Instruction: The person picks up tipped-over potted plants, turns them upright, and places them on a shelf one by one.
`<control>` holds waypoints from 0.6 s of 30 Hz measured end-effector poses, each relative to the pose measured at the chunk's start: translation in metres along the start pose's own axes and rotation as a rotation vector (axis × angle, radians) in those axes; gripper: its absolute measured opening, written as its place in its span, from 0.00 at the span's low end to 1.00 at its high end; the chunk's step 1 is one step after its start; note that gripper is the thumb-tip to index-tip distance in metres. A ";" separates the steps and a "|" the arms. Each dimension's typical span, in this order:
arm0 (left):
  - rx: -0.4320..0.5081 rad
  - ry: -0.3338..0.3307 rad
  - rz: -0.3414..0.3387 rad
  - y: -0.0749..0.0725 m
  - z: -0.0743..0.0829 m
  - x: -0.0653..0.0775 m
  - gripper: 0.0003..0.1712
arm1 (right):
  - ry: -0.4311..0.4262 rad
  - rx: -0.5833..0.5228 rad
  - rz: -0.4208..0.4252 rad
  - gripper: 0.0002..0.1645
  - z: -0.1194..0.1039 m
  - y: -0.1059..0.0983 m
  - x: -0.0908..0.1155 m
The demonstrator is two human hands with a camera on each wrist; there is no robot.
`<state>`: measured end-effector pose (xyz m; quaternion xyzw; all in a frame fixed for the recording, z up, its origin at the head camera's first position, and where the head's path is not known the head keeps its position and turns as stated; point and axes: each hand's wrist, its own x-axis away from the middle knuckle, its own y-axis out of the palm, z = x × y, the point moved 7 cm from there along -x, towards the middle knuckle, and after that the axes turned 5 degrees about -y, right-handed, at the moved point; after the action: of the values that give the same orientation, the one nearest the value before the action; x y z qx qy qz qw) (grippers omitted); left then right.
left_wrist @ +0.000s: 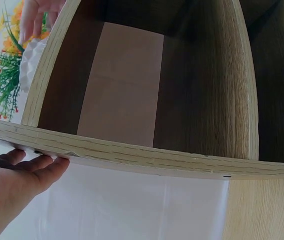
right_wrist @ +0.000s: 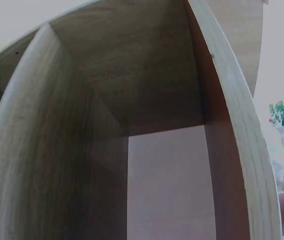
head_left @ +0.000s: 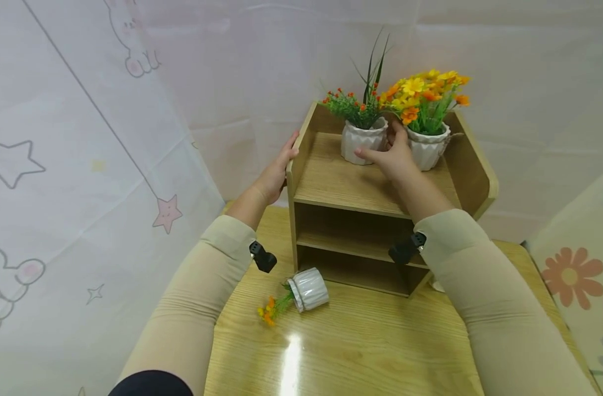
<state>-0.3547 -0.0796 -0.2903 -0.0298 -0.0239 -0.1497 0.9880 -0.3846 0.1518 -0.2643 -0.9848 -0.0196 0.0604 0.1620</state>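
A small wooden shelf unit [head_left: 331, 184] stands on the table. On its top board sits a potted plant with red flowers [head_left: 352, 140] in a ribbed white pot. My right hand [head_left: 399, 160] grips this pot, thumb at its front and fingers at its right side. Just right of that hand is another white pot with yellow and orange flowers [head_left: 425, 149]. My left hand [head_left: 272, 177] rests against the outside of the shelf's left panel. In the left wrist view its fingers [left_wrist: 49, 172] lie extended along that panel.
A third white flowerpot [head_left: 311, 290] lies on its side on the wooden table [head_left: 360, 341], in front of the shelf's left corner. Raised side panels [head_left: 471, 159] flank the top board. Patterned cloth [head_left: 133, 110] hangs behind and at both sides.
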 end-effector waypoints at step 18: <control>-0.007 -0.007 0.004 0.000 -0.001 0.000 0.38 | -0.084 -0.132 -0.182 0.65 -0.007 0.028 0.058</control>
<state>-0.3548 -0.0799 -0.2911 -0.0340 -0.0270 -0.1476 0.9881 -0.3256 0.1262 -0.2738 -0.9840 -0.1195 0.0852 0.1008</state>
